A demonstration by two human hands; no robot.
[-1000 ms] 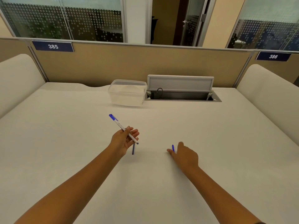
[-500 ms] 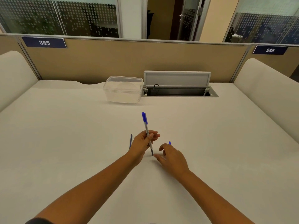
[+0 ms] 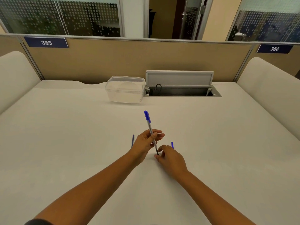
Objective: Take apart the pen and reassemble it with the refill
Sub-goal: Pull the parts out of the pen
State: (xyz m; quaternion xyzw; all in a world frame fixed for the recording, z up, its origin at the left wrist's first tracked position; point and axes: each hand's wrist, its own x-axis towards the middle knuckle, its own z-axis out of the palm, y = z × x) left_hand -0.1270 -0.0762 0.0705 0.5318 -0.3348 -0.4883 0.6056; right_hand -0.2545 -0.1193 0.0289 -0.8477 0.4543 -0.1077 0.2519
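Note:
My left hand grips a clear pen by the middle of its barrel, the blue cap pointing up and away. The pen's dark lower end points down toward me, and the fingertips of my right hand pinch it there. A thin blue refill lies on the white table just left of my left hand, partly hidden by it. A small blue pen part lies on the table just behind my right hand.
A clear plastic tub stands at the back of the white table. Right of it an open cable hatch with a raised lid sits in the tabletop. Tan partition panels and padded side walls enclose the desk.
My left hand carried the pen rightward and turned it more upright, uncovering the refill on the table. My right hand left the small blue part and closed its fingertips on the pen's lower end.

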